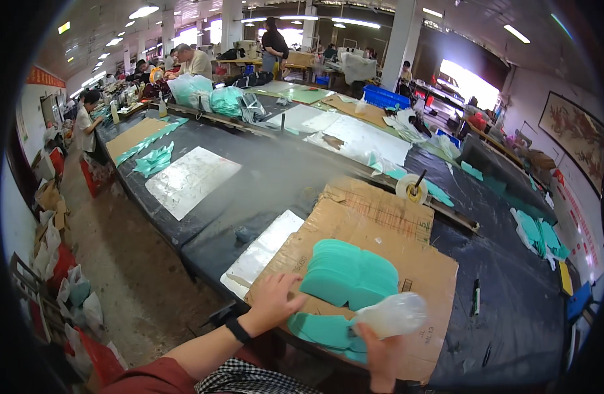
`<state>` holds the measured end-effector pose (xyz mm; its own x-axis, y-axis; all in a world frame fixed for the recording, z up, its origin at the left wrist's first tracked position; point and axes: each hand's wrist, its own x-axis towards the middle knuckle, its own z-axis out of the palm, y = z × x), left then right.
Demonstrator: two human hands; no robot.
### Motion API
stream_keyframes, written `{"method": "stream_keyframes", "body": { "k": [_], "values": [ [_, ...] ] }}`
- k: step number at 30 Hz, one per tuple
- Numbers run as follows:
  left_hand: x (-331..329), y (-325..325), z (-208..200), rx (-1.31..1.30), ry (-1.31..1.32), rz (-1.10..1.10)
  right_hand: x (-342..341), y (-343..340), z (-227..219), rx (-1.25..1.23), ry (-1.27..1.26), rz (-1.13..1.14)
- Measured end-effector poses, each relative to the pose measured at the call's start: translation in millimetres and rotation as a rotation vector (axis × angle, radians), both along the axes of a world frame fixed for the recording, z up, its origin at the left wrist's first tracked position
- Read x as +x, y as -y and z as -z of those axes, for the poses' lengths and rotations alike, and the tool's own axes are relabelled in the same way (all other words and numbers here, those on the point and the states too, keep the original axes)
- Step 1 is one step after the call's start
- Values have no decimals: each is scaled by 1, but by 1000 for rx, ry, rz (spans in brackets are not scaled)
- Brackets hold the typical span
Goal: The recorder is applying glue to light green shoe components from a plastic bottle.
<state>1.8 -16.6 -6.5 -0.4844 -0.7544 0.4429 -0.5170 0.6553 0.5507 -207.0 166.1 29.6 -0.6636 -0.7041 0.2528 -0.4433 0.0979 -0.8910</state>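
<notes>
My right hand (382, 358) is closed round a translucent squeeze bottle (399, 314), tilted with its rounded base toward the right. The bottle's tip is hidden by my hand. Beside the left edge of the fanned teal fabric pieces (348, 272), my left hand (275, 302) is open with fingers apart, holding nothing I can see. Those pieces overlap in two rows on a flattened cardboard sheet (433, 272). Closer to me, more teal pieces (321, 330) lie along the cardboard's near edge, partly under my right hand and the bottle.
A dark-topped worktable (505, 315) carries the cardboard. A marker (476, 297) lies right of it, a tape roll (412, 189) beyond it. White sheets (193, 180) and teal bundles (154, 161) lie farther left. Other people work in the background. Bags line the left wall.
</notes>
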Motion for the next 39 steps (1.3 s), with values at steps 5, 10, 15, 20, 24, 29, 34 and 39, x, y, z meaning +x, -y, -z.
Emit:
{"method": "stream_keyframes", "body": {
  "k": [5, 10, 15, 20, 24, 29, 34, 39],
  "values": [
    [-28, 29, -3, -1, 33, -5, -62, -24, 6, -44, 130, 314],
    [-42, 45, -20, 117, -23, 107, -39, -33, -17, -165, 79, 326],
    [-58, 44, -23, 151, 32, 80, 22, -23, -11, -77, -146, -58],
    [-61, 38, 10, 124, 73, 26, 16, -32, 28, 4, -346, -150],
    [-46, 41, -6, 125, 1, 52, -11, -41, 8, -89, 350, 187],
    [-21, 41, -40, 168, -66, 191, -48, -60, 31, -418, 342, 346],
    [-4, 1, -51, 389, -238, 327, -42, -82, 9, -550, 471, 521],
    [-19, -30, -16, 579, -193, 422, -31, -75, -21, -565, 211, 459]
  ]
}}
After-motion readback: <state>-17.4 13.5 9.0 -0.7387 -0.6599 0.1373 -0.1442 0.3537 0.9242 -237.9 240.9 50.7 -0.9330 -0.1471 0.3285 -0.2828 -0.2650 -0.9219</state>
